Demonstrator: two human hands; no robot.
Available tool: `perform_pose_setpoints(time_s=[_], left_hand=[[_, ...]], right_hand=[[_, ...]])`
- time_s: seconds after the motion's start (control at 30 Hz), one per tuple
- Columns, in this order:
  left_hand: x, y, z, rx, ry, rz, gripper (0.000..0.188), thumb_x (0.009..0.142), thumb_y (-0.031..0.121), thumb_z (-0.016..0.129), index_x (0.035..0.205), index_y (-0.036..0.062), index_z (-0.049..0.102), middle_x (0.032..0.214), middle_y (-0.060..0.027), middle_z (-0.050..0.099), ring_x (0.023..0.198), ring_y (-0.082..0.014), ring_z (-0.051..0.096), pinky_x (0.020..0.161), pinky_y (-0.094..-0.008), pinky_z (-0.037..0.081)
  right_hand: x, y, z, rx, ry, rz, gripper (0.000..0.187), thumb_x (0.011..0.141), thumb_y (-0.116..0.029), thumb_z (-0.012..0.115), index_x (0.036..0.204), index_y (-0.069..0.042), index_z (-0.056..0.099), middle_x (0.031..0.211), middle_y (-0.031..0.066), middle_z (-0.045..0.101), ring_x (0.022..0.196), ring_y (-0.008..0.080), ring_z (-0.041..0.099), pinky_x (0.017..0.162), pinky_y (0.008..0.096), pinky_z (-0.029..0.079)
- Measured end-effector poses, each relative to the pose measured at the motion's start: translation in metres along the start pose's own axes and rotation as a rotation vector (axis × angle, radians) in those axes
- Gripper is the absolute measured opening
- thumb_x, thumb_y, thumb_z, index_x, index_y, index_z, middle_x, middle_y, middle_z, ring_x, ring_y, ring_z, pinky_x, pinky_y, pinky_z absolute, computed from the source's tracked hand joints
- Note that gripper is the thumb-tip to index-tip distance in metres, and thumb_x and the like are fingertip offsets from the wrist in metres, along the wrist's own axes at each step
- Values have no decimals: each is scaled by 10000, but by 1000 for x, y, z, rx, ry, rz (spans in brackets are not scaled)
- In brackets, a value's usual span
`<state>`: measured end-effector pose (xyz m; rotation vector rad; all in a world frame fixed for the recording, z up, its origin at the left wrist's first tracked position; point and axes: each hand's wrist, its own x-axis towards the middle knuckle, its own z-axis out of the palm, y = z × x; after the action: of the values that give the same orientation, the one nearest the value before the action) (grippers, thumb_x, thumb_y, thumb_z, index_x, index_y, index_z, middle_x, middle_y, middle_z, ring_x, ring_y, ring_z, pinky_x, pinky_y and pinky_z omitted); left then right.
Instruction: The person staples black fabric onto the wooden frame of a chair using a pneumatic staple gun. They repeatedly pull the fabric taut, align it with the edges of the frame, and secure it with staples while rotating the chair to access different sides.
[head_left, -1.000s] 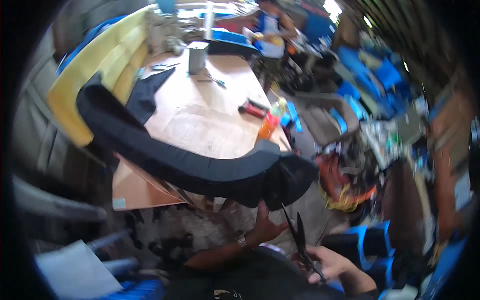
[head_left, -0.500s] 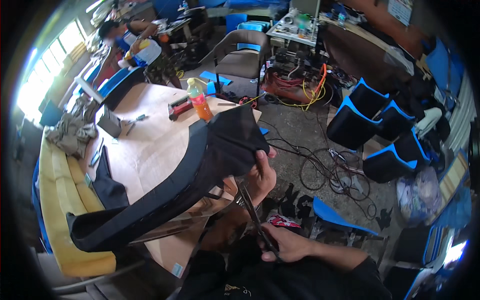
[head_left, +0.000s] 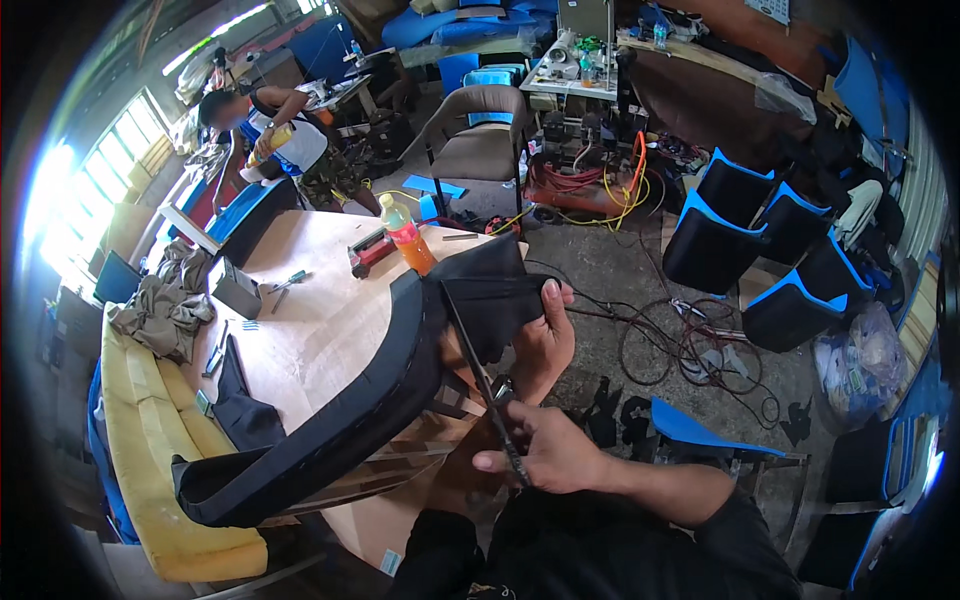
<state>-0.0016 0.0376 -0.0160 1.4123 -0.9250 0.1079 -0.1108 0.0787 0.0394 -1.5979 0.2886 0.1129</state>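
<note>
A curved frame covered in black upholstery (head_left: 330,412) leans over the near part of the table, its wooden slats (head_left: 408,455) showing underneath. From its upper end hangs a loose flap of black fabric (head_left: 500,308). My left hand (head_left: 543,345) is closed on the right edge of this flap and draws it out to the right. In my right hand (head_left: 560,450) is a pair of long dark shears (head_left: 482,382), pointing up and to the left. Their tips meet the flap close to the frame; whether the blades are apart is hard to see.
The wooden table (head_left: 335,300) bears an orange drink bottle (head_left: 408,238), a red tool (head_left: 370,253) and a grey box (head_left: 235,288). Yellow foam (head_left: 150,440) lines its left side. Black-and-blue panels (head_left: 715,240) and cables (head_left: 650,340) lie on the floor. Another person (head_left: 285,130) bends at far left.
The shears have risen, and their tips have come up to the black fabric beside the frame. My left hand pulls the flap out tauter. The whole view has shifted slightly.
</note>
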Motion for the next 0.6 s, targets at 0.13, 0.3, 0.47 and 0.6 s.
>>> perform_pose_setpoints(time_s=[0.13, 0.3, 0.47, 0.6], left_hand=[[1, -8, -9, -1, 4, 14, 378, 1004, 247, 339, 766, 17, 523, 700, -49, 552, 642, -145, 519, 620, -276, 428], [8, -11, 1, 25, 31, 60, 381, 1003, 248, 342, 756, 20, 521, 677, -43, 534, 633, -146, 516, 614, -270, 426], [12, -8, 5, 5, -30, 49, 367, 997, 241, 359, 761, 22, 536, 685, -49, 554, 636, -156, 539, 612, -277, 429], [9, -38, 19, 199, -76, 224, 220, 973, 145, 439, 883, 23, 599, 727, -31, 604, 670, -148, 596, 627, -254, 449]], right_hand=[[-7, -5, 3, 64, -62, -31, 555, 809, -509, 644, 902, 19, 503, 583, 21, 498, 544, 93, 512, 502, 262, 402], [2, -53, -22, 180, -182, 46, 556, 830, -565, 576, 957, -28, 505, 733, 22, 559, 570, 81, 548, 481, 220, 425], [5, -73, -40, 0, -199, 221, 579, 784, -556, 643, 920, -1, 548, 650, 39, 575, 514, 83, 551, 497, 222, 437], [-17, -96, -72, -277, -247, 390, 549, 766, -520, 683, 918, -6, 563, 671, 61, 602, 563, 116, 595, 524, 265, 452]])
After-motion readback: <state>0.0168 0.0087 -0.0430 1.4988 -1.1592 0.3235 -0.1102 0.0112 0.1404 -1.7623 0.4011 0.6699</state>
